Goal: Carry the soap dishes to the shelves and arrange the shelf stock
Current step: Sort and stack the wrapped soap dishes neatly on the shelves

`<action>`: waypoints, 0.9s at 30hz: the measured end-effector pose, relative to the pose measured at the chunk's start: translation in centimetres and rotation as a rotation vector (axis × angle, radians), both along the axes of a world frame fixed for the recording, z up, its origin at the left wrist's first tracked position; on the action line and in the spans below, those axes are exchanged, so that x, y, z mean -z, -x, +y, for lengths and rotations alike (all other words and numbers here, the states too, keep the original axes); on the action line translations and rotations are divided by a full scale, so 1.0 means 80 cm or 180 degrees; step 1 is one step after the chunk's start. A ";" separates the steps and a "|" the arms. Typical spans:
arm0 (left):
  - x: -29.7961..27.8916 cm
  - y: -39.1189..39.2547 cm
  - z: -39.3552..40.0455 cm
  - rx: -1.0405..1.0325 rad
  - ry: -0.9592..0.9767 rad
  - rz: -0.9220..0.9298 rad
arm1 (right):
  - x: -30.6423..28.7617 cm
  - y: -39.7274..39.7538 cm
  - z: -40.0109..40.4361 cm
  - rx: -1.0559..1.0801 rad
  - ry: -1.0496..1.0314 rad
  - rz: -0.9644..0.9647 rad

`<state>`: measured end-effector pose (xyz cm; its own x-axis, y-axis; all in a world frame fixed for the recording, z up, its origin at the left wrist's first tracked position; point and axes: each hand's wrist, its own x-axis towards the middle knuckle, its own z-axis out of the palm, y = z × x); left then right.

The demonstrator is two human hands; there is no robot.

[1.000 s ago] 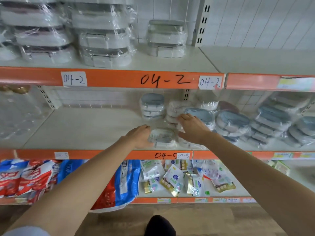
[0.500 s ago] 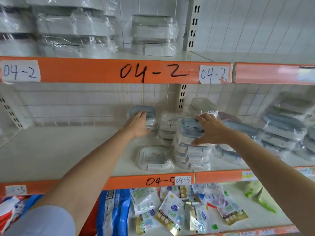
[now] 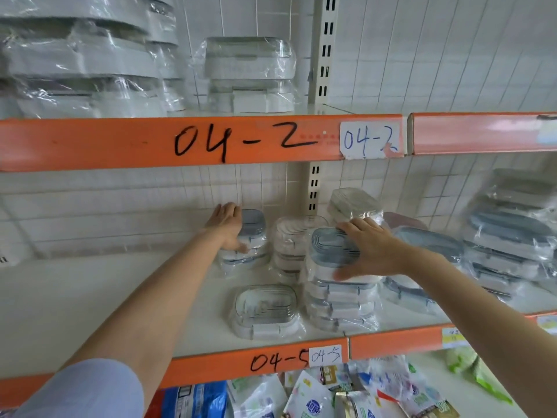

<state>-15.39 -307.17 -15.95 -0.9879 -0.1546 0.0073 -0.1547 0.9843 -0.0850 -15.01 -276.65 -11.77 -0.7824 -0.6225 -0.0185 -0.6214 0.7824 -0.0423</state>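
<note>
While both arms are reaching into the middle shelf point(image 3: 90, 297), the left hand point(image 3: 226, 226) is resting against the left side of a back stack of wrapped soap dishes point(image 3: 251, 242) near the rear wall, its fingers lying fairly straight along the stack and its thumb pressing the front. The right hand point(image 3: 369, 248) is lying over the blue-lidded dish point(image 3: 328, 245) that is topping the front stack point(image 3: 340, 300), with its fingers spreading across the lid and the thumb curling under the dish's near edge, so it is gripping that dish.

Between the two stacks a pale stack point(image 3: 294, 245) is standing, touching both or very nearly so. A single clear-lidded soap dish point(image 3: 266, 312) is lying alone near the shelf's front edge, just beside the front stack on its left. Behind the right hand another wrapped dish point(image 3: 352, 203) is sitting tilted against the upright post point(image 3: 315, 188). Toward the shelf's right end, more blue and grey dishes point(image 3: 509, 236) are leaning in a loose, slumping heap, crowding the space beside the right wrist.

Above, the upper shelf's orange edge point(image 3: 90, 143) is bearing the mark "04-2", with larger wrapped containers point(image 3: 250, 73) standing on it. Below the front edge marked "04-5", packets point(image 3: 316, 399) are lying jumbled on the lower shelf.
</note>
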 end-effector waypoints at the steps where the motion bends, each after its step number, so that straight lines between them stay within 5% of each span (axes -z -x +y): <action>1: -0.001 -0.004 0.000 0.0003 0.0014 0.0050 | -0.001 -0.002 -0.001 -0.0011 0.0019 0.0027; 8: -0.010 -0.076 0.014 0.0055 -0.0156 0.0314 | -0.018 -0.049 -0.021 -0.0224 0.0408 0.0218; 15: -0.041 -0.208 0.036 -0.0025 -0.0646 -0.0387 | -0.029 -0.143 -0.027 -0.0094 0.0102 -0.0288; 27: -0.270 -0.384 0.069 0.0286 -0.1164 -0.0802 | -0.220 -0.280 0.014 -0.0132 0.0179 -0.0588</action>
